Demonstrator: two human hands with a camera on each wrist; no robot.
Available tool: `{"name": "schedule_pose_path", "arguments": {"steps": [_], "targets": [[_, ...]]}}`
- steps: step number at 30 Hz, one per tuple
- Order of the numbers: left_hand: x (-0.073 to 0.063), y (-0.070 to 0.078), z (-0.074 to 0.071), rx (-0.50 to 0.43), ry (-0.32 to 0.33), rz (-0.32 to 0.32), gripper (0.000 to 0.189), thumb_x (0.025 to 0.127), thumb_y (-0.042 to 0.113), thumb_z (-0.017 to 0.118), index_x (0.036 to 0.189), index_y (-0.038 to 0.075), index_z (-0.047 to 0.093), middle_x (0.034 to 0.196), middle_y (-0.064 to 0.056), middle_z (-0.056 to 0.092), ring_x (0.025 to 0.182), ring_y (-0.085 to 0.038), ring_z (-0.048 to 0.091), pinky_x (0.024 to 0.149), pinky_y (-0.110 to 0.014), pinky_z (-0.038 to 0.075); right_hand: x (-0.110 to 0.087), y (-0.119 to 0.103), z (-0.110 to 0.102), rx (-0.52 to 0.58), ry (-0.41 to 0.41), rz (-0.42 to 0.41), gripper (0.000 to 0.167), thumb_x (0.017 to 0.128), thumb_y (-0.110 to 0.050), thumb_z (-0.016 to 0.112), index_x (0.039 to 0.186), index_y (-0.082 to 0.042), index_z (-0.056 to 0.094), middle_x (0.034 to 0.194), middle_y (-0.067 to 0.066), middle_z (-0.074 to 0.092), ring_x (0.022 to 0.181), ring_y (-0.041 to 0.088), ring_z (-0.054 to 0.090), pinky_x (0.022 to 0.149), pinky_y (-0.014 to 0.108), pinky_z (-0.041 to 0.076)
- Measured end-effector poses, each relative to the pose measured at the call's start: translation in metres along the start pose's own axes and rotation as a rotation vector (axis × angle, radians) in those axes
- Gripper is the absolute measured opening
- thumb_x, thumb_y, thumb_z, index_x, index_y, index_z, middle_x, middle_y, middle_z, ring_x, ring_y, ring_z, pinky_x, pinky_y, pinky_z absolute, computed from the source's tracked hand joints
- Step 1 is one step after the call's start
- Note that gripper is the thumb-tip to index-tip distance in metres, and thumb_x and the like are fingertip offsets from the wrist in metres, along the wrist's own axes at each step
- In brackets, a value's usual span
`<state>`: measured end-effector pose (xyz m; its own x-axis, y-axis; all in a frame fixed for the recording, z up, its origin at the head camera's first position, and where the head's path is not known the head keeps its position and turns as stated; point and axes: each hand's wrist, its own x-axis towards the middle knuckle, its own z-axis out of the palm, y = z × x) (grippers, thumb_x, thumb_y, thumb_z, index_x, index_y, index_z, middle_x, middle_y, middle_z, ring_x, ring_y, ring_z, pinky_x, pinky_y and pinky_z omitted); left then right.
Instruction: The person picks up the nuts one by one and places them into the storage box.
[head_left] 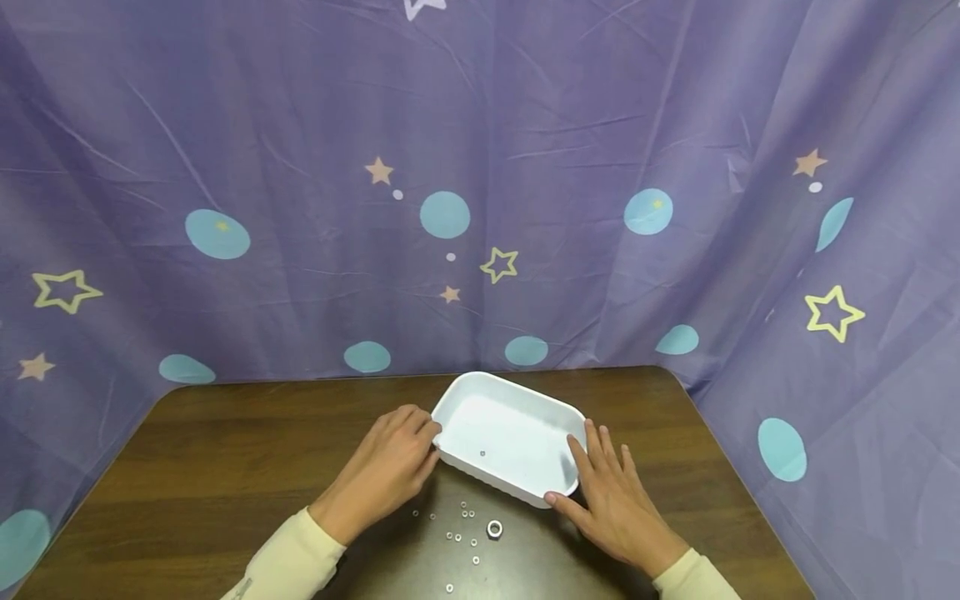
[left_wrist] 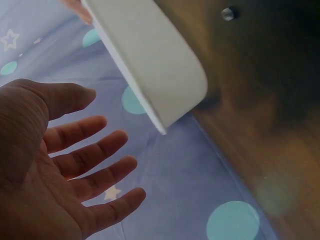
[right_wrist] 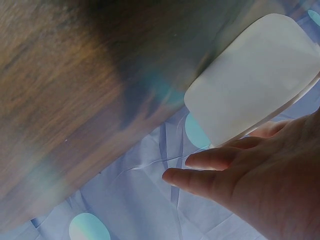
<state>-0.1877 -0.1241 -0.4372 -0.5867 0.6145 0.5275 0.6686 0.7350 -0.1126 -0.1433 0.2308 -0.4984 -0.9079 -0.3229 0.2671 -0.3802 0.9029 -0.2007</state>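
A white rectangular tray (head_left: 498, 429) with rounded corners lies aslant near the back of the table, one tiny nut (head_left: 482, 453) on its floor. At the tray's left end is my left hand (head_left: 397, 450), fingertips right by the rim in the head view. The left wrist view shows those fingers (left_wrist: 90, 160) loosely spread, with a gap to the white wall. My right hand (head_left: 611, 492) is at the opposite end, fingers straight and spread, index finger over the rim and thumb by the near corner. Its palm is hidden in the head view.
On the brown wooden table (head_left: 225, 467), a large metal nut (head_left: 494, 529) and several small nuts (head_left: 458, 537) are scattered in front of the tray. A purple curtain (head_left: 555, 167) with stars and dots hangs behind and at both sides.
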Motion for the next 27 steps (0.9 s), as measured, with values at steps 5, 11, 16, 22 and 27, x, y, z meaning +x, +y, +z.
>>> {"name": "schedule_pose_path", "arguments": {"steps": [5,11,16,22,27], "targets": [[-0.016,0.0,0.001,0.015,-0.027,0.001,0.029,0.084,0.018,0.092,0.103,0.008,0.072,0.102,-0.006,0.071,0.103,-0.03,0.068,0.089,-0.051,0.061,0.001,0.0,0.0,-0.001,0.008,-0.006,0.092,0.105,-0.065,0.062,0.163,0.004,0.045,0.174,0.035,0.025,0.16,0.055,0.028,0.12,0.079,0.029],[-0.031,0.0,0.008,0.024,-0.056,-0.006,0.029,0.081,0.019,0.093,0.098,0.011,0.071,0.1,-0.004,0.07,0.1,-0.029,0.068,0.086,-0.052,0.061,0.002,0.0,-0.001,-0.004,0.004,-0.007,0.092,0.105,-0.065,0.062,0.164,0.003,0.044,0.175,0.034,0.024,0.16,0.055,0.027,0.12,0.079,0.03],[-0.041,0.0,0.013,0.037,-0.061,0.002,0.03,0.079,0.021,0.093,0.1,0.013,0.073,0.099,-0.003,0.07,0.097,-0.028,0.067,0.083,-0.052,0.06,0.002,0.0,-0.001,-0.004,-0.001,-0.002,0.092,0.105,-0.065,0.062,0.164,0.003,0.044,0.175,0.034,0.024,0.16,0.055,0.028,0.12,0.078,0.03],[-0.052,0.003,0.017,0.05,-0.078,0.021,0.03,0.079,0.023,0.093,0.093,0.014,0.069,0.095,-0.002,0.068,0.095,-0.026,0.067,0.084,-0.051,0.06,0.001,-0.001,0.0,0.001,-0.003,0.001,0.092,0.105,-0.065,0.062,0.164,0.003,0.044,0.175,0.034,0.025,0.16,0.055,0.028,0.12,0.079,0.03],[-0.059,0.006,0.017,0.05,-0.122,0.032,0.032,0.078,0.027,0.096,0.091,0.015,0.07,0.095,-0.001,0.069,0.095,-0.024,0.066,0.086,-0.051,0.06,0.001,-0.001,0.001,0.001,0.003,0.0,0.092,0.104,-0.064,0.063,0.164,0.003,0.045,0.174,0.034,0.025,0.16,0.055,0.029,0.12,0.078,0.03]]}}
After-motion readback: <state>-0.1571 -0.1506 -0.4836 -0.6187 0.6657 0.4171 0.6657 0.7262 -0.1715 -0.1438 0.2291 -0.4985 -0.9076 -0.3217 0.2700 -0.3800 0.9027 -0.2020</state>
